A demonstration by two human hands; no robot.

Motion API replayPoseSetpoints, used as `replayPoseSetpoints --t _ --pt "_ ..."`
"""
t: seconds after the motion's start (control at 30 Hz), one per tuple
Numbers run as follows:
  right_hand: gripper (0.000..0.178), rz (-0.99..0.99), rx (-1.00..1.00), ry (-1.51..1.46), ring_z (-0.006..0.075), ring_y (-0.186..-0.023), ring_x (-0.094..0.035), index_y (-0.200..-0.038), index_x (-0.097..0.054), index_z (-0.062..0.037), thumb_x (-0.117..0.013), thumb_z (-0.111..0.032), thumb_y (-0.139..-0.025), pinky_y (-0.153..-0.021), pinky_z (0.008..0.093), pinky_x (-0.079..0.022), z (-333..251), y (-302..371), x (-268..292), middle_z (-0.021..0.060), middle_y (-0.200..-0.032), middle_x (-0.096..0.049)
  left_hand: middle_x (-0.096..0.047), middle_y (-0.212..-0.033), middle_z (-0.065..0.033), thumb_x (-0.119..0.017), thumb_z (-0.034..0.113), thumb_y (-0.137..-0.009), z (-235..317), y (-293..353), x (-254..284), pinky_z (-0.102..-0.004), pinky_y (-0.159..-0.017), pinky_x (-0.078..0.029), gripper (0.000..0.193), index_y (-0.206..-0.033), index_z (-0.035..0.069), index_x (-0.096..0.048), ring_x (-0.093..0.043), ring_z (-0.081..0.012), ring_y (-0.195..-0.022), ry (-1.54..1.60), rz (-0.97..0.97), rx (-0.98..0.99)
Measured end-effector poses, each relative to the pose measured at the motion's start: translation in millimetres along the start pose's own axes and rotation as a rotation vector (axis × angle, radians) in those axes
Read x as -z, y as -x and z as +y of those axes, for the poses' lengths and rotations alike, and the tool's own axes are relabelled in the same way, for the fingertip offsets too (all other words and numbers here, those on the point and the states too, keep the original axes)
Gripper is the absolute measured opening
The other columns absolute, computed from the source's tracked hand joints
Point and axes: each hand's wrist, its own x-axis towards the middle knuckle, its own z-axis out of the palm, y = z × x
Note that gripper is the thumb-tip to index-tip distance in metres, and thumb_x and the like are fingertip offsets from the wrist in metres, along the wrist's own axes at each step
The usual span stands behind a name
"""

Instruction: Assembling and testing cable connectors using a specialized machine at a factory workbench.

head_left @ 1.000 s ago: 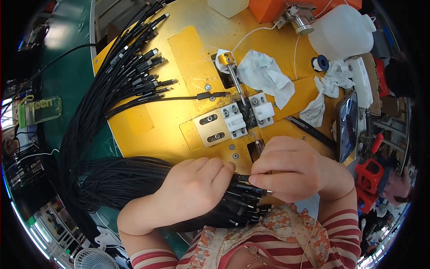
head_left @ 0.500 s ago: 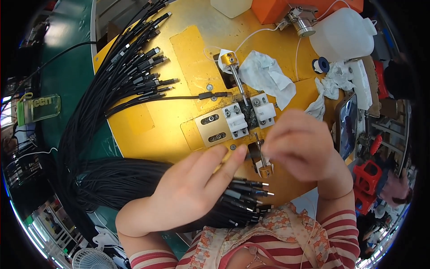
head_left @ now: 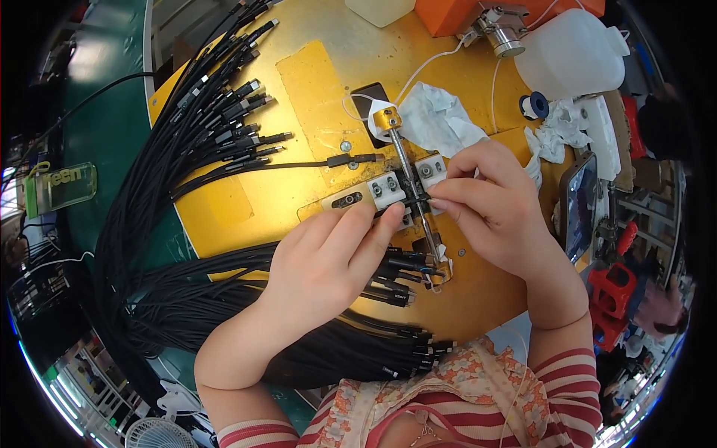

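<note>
Right at the white-block fixture (head_left: 385,190), a black cable end (head_left: 416,200) spans both grips, left hand (head_left: 317,272) pinching it from the fixture's left, right hand (head_left: 493,209) pinching its tip from the right, bundled cables (head_left: 187,310) lower left of the fixture, white cloth (head_left: 437,123) beyond it.

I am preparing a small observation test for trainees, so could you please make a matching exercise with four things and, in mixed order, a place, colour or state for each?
Things:
1. Cables
2. Right hand
3. Jug
4. Bottle

Descriptions:
A. Cloudy white, at upper right
B. Fingertips close together, beside the white blocks
C. See-through with green, at far left
D. Black, many in bundles

Right pairs: 1-D, 2-B, 3-A, 4-C
</note>
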Motion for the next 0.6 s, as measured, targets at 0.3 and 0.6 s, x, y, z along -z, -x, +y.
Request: replayPoseSetpoints --t 0.3,0.6 --pt "0.023 -0.127 0.181 0.456 0.0245 -0.082 -0.056 -0.095 -0.065 0.0035 -0.065 -0.004 -0.073 -0.069 0.0351 -0.046 -23 7 5 0.0085 -0.089 -0.056 -0.057 -0.095 -0.0068 -0.066 0.003 -0.073 -1 -1 -2 -0.0305 -0.063 -0.05 0.046 -0.119 0.003 -0.067 -0.059 -0.019 -0.074 -0.019 0.016 -0.003" --pt "0.031 -0.2 0.125 0.245 0.0259 -0.082 -0.059 -0.102 -0.067 -0.0005 -0.07 0.0 -0.071 -0.073 0.0367 -0.048 -21 6 14 0.0082 -0.093 -0.061 -0.06 -0.101 -0.0059 -0.063 0.011 -0.076 -5 -2 -4 -0.0286 -0.069 -0.048 0.04 -0.115 0.002 -0.068 -0.057 -0.0184 -0.082 -0.07 0.032 -0.045"
